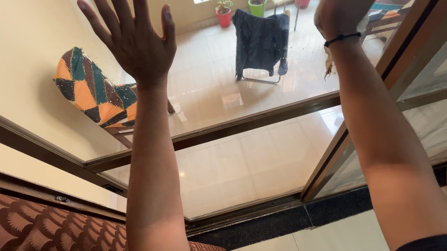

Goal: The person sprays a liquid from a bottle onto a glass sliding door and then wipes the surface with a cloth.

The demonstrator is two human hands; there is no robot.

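Observation:
My left hand is raised with fingers spread, palm flat against the glass pane of a sliding door. Against the same glass further right, my right hand has its fingers curled over a whitish cloth, a scrap of which hangs below the wrist. A black band circles my right wrist. Small specks and droplets dot the glass near the middle.
The brown metal door frame runs diagonally at right, with its track across the middle. Beyond the glass lie a tiled balcony, a patterned chair, a folding chair draped in dark fabric and potted plants. A brown patterned curtain hangs lower left.

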